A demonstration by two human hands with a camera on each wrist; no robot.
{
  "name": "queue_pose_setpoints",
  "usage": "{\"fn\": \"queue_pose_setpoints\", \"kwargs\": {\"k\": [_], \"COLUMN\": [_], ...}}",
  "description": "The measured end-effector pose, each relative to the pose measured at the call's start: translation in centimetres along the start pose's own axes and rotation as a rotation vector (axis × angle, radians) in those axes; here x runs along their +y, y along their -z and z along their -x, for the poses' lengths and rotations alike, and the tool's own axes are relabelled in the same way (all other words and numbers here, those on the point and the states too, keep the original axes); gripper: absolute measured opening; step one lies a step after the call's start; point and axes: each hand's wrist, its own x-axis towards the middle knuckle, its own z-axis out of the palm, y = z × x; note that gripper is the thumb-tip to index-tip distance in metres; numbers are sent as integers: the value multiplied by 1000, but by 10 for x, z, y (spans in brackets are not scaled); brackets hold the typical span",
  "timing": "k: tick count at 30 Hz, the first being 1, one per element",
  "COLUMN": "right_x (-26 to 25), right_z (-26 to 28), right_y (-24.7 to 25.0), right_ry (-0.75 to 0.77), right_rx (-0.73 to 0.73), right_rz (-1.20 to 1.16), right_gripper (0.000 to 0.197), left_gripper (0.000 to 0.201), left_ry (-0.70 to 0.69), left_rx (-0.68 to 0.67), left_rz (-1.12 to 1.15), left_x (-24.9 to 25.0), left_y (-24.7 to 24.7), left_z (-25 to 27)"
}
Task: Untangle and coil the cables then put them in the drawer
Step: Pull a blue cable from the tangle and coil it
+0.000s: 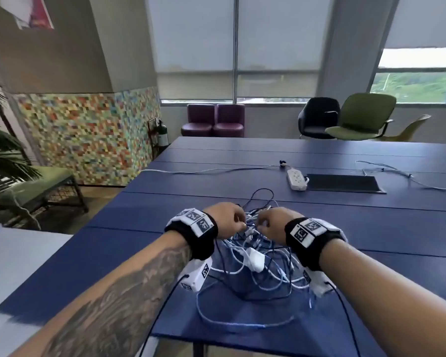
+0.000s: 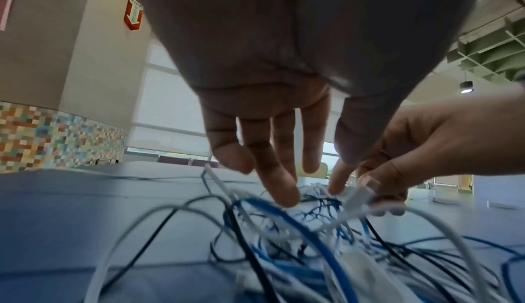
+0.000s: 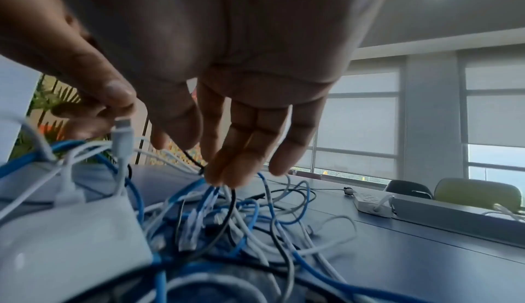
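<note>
Cable tangle (image 1: 252,256) sits on the desk (image 1: 345,228), near edge. Right hand (image 1: 274,224) pinches a white plug (image 3: 122,131), probably a free end to trace out. Left hand (image 1: 225,219) fingers (image 2: 279,186) loose, spreading strands. No drawer visible.

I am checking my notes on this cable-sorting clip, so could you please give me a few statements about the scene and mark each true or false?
1. The cable tangle lies on a blue table. True.
2. The right hand pinches a white connector between thumb and forefinger. True.
3. The left hand rests flat on the table, away from the cables. False: its fingers reach into the tangle.
4. The white power strip lies beyond the tangle, apart from it. True.
5. The cables are already coiled. False: they lie in a loose knot of blue, white and black strands.
6. A red chair stands behind the table. False: the green chair and a black one stand there.
</note>
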Motion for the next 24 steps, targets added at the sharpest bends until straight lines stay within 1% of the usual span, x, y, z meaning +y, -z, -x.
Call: {"fn": "queue_pose_setpoints", "kwargs": {"k": [1, 3, 4, 6, 9, 11, 13, 14, 15, 17, 18, 19, 20, 22, 23, 24], "right_x": [0, 1, 0, 3, 9, 10, 13, 14, 14, 14, 12, 10, 8, 0, -5, -10], "right_z": [4, 9, 11, 9, 6, 3, -4, -8, -13, -19, -21, -22, -22, -19, -18, -15], "right_y": [-4, -11, -16, -23, -24, -14, -1, 7, 15, 30, 38, 45, 52, 64, 70, 76], "right_ry": [-5, -12, -12, 8, 16, 17, 19, 20, 20, 36, 39, 39, 45, 69, 83, 99], "right_rx": [-32, -96, -116, -105, -23, 81, 210, 258, 287, 326, 343, 356, 367, 382, 388, 405], "right_rz": [14, 56, 77, 77, 15, -48, -116, -160, -214, -327, -366, -384, -396, -469, -520, -558], "right_gripper": [24, 33, 34, 29, 18, 9, 5, 7, 10, 13, 11, 10, 11, 11, 12, 13], "left_gripper": [25, 26, 26, 25, 24, 24, 21, 22, 27, 43, 52, 55, 51, 38, 35, 32], "left_ry": [10, 27, 35, 46, 62, 56, 65, 68, 64, 40, 25, 15, 13, 22, 19, 7], "left_rx": [-35, -58, -67, -74, -60, -66, -27, 22, 89, 207, 234, 244, 248, 264, 263, 253], "left_rz": [-13, -65, -95, -93, -65, -74, -35, 14, 80, 228, 283, 326, 364, 469, 495, 465], "left_x": [3, 6, 7, 5, -4, -8, -13, -15, -18, -17, -15, -12, -9, -4, -2, -1], "left_y": [-7, -20, -28, -34, -34, -33, -31, -30, -28, -25, -21, -18, -16, -13, -11, -11], "left_z": [4, 11, 14, 15, 11, 7, 0, -2, -5, -7, -8, -8, -10, -14, -17, -19]}}
